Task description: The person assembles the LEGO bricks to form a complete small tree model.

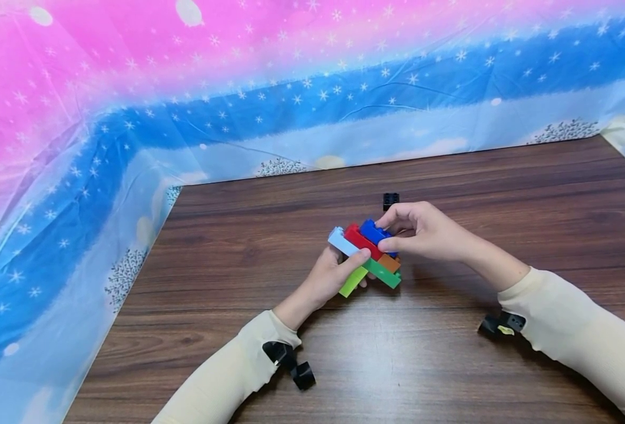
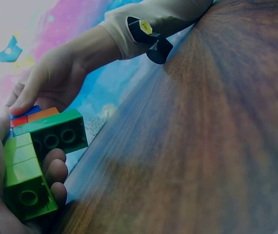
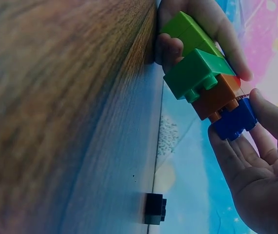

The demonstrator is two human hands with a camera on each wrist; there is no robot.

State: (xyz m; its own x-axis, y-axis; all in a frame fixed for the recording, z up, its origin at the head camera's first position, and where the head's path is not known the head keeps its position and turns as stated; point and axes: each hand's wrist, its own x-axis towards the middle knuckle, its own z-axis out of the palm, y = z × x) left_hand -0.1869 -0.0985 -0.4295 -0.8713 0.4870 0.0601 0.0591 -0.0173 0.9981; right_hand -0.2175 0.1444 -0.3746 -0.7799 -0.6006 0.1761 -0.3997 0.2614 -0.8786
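A joined stack of toy building bricks is held above the table between both hands. My left hand (image 1: 325, 277) grips its lower left side, thumb on top and fingertips underneath. The stack has a lime green brick (image 2: 24, 170), a green brick (image 3: 197, 73), an orange brick (image 3: 219, 97), a red brick (image 1: 362, 240) and a light blue brick (image 1: 344, 240). At the upper right end, my right hand (image 1: 426, 231) pinches a blue brick (image 1: 374, 232) between thumb and fingers. The blue brick touches the red and orange ones; whether it is fully pressed on, I cannot tell.
A small black brick (image 1: 391, 201) stands on the dark wooden table (image 1: 227, 235) beyond the right hand. A pink and blue snowflake-patterned cloth (image 1: 291, 100) hangs along the table's back and left edges. Black camera mounts (image 1: 291, 362) sit on both sleeves.
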